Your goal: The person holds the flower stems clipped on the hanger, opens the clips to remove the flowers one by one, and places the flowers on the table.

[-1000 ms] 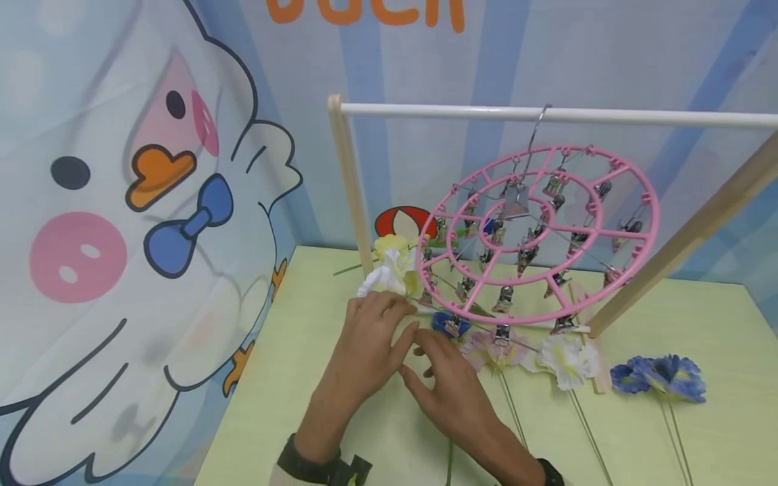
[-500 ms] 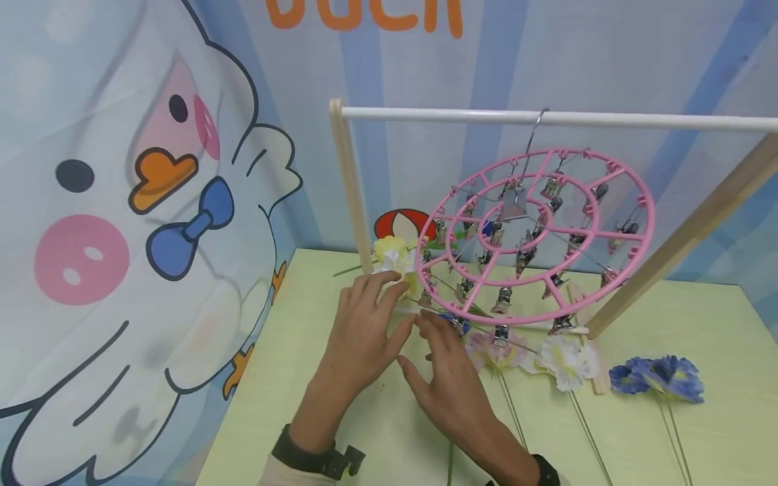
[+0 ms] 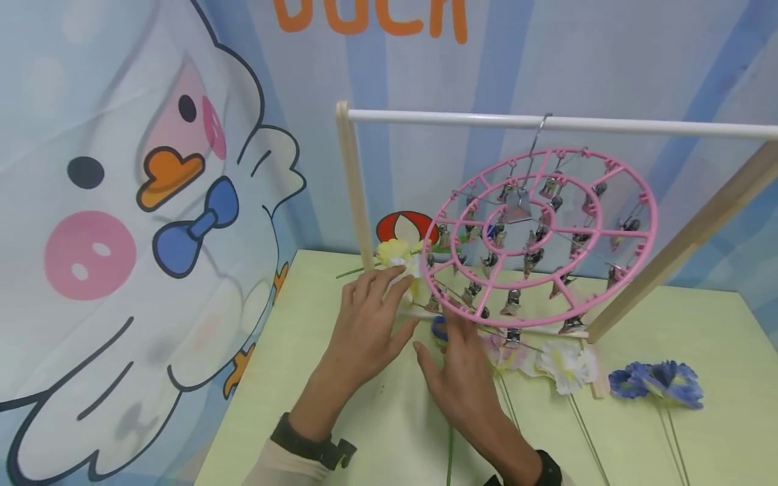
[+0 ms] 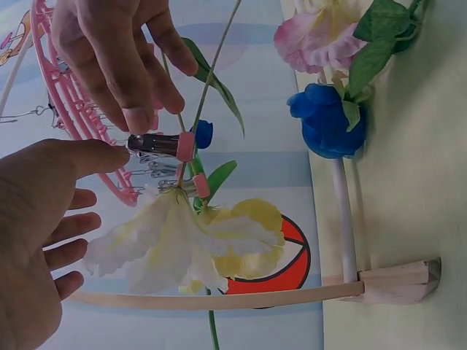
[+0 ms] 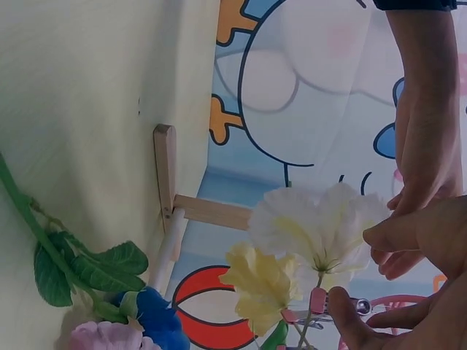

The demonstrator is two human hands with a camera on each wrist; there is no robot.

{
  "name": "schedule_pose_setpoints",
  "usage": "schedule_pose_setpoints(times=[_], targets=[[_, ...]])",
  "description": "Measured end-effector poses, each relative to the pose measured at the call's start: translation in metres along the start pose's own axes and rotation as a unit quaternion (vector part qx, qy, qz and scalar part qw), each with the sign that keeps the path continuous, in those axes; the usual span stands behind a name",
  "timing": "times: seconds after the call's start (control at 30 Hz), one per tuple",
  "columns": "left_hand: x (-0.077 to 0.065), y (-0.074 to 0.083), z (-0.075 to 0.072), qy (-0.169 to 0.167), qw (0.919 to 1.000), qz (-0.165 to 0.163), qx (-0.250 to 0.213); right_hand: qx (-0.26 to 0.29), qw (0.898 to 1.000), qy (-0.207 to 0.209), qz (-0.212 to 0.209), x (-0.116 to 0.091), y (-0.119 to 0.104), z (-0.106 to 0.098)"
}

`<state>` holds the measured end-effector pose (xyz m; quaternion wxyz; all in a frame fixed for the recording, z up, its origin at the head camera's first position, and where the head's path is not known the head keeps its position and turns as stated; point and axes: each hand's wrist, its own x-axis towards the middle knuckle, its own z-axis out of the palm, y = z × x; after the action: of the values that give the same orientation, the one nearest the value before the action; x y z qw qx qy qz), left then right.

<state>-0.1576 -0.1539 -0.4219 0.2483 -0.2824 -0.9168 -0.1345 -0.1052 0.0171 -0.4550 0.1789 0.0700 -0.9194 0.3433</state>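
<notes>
White flower (image 4: 157,240) held by a pink-tipped clip (image 4: 162,144).
Left hand (image 3: 363,327) and right hand (image 3: 464,378) are spread beside it.

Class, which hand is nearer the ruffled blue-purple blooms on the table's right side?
The right hand: it is left of the ruffled blue-purple blooms, apart from them. The left hand is farther left.

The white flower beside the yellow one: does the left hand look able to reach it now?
Probably yes: the left hand is close beside the white flower, and nothing visible stands between them.
</notes>
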Motion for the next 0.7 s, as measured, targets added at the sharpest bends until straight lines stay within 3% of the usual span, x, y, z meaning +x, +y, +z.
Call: schedule_pose_setpoints(times=[0.33,0.7], targets=[[0.007,0.002,0.009,-0.019,0.9992,0.021,0.029,0.056,0.998,-0.019,0.030,0.012,0.010,-0.005],[0.011,0.006,0.019,-0.035,0.9972,0.034,0.056,0.071,0.997,-0.014,0.006,0.018,0.017,-0.012]])
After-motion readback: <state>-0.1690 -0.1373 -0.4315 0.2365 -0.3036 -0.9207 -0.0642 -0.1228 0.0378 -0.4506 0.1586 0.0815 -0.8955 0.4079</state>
